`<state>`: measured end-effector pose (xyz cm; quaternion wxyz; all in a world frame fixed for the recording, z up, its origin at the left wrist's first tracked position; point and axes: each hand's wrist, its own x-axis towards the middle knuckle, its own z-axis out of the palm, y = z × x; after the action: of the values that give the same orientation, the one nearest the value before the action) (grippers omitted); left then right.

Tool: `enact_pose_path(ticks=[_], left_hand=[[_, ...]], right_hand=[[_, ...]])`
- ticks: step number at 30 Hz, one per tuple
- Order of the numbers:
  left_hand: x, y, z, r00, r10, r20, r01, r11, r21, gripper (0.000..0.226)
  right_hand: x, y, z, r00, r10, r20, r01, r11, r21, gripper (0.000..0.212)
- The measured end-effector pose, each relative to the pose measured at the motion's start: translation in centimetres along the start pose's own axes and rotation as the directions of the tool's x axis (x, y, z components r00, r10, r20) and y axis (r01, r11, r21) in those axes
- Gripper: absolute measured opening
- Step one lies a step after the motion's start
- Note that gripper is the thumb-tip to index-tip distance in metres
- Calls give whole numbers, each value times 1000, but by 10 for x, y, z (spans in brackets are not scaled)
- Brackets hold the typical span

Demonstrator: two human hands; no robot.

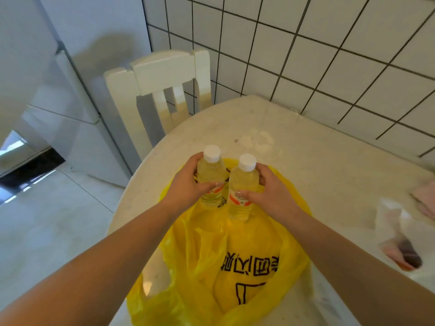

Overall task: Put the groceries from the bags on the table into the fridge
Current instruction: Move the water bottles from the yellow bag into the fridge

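I held a bottle in each hand, both upright with their long axes near vertical and white caps on top, just above the open yellow bag [235, 267] on the counter [306, 161]. My left hand [186, 182] wrapped the left bottle [210, 175] from its outer side; my right hand [270, 191] wrapped the right bottle [242, 184] the same way, each grip closed round the body below the shoulder. The two bottles stood just beside each other, apart. The fridge [58, 78] lay off to my left beyond the white chair [162, 85], so my left arm was the nearer one. Both forearms reached forward, wrists level.
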<state>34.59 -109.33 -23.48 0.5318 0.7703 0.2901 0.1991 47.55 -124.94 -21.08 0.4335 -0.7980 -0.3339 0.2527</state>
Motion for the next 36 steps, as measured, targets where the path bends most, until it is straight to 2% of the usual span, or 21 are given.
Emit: enact_pose_path(ticks=[7, 13, 19, 25, 28, 33, 36], left_hand=[[-43, 32, -35, 980, 4, -201, -18, 998, -65, 63], [-116, 67, -88, 907, -61, -417, 2, 990, -140, 54], [-215, 55, -147, 807, -131, -575, 71, 989, -126, 49], [-302, 35, -220, 702, -238, -671, 127, 969, -211, 48], [-333, 26, -271, 680, -239, -693, 104, 967, -231, 61], [-370, 9, -375, 681, -190, -707, 73, 978, -193, 63], [-377, -2, -434, 689, -138, -712, 59, 989, -134, 54]], right_hand=[[-18, -38, -16, 991, -132, 9, 132, 991, 22, 69], [-43, -97, 2, 952, -298, 68, 287, 947, 142, 61], [-82, -143, 82, 883, -400, 245, 338, 905, 259, 55], [-125, -194, 172, 804, -446, 393, 357, 891, 281, 49], [-141, -227, 217, 781, -458, 423, 368, 887, 281, 50], [-159, -296, 302, 750, -500, 433, 406, 865, 296, 43], [-161, -338, 348, 745, -531, 402, 447, 846, 290, 48]])
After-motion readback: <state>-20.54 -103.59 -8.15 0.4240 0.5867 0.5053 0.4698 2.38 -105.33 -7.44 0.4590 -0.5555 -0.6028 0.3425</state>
